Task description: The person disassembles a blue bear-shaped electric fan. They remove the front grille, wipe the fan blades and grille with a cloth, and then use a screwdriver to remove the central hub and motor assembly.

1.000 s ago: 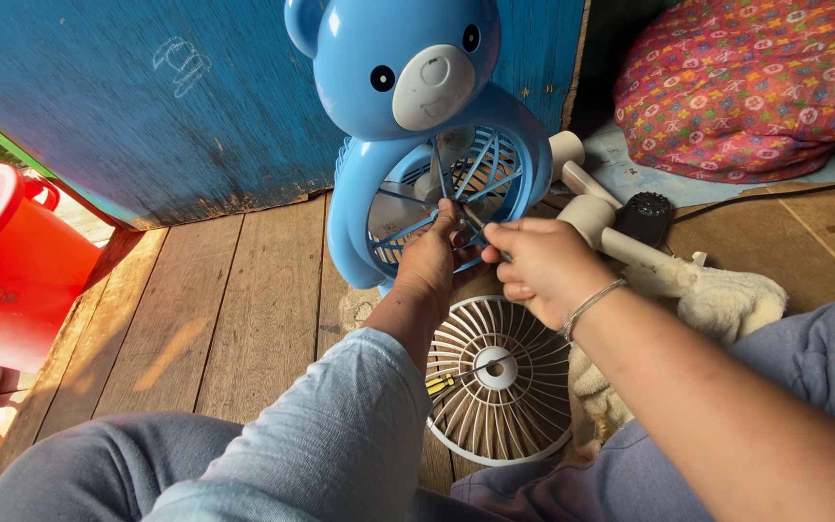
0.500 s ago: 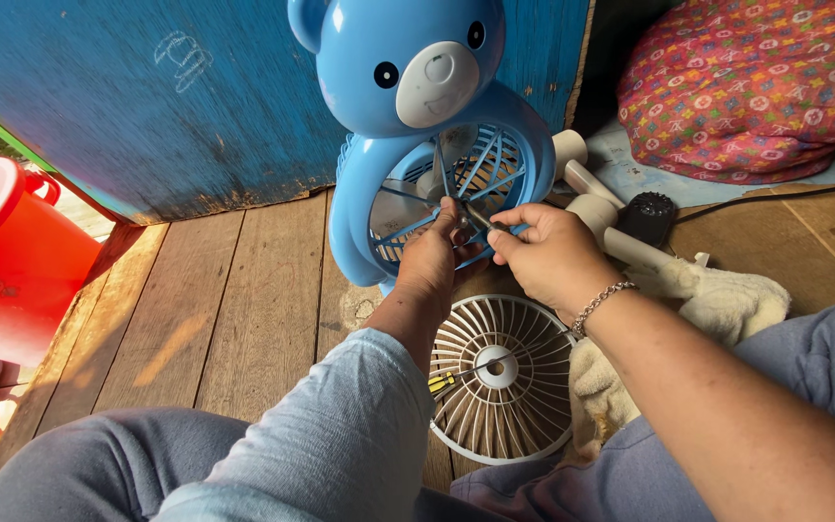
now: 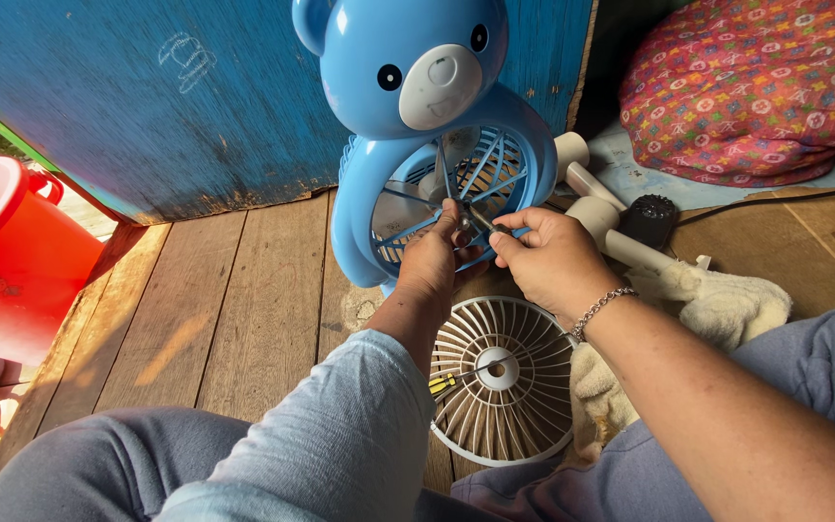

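Hands [image 3: 432, 256] [image 3: 551, 259] | both pinching at bear fan [image 3: 417, 116] hub | grille [image 3: 503, 379] below

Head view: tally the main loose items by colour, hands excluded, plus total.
Blue: 1, bear-shaped plastic fan body
White: 2, round slatted fan grille, white plastic stand tubes
Red: 1, red plastic bucket
Cream: 1, fluffy cream cloth
Patterned pink-red: 1, cushion
Total: 6

Wood plank floor [image 3: 244, 309] carries the blue bear fan [image 3: 417, 116] upright by the wall, white grille [image 3: 504, 382] flat w/ a screwdriver [image 3: 461, 377] on it, red bucket [image 3: 12, 251] left, white cloth [image 3: 717, 304], prob. a cushion [image 3: 756, 87] at back.
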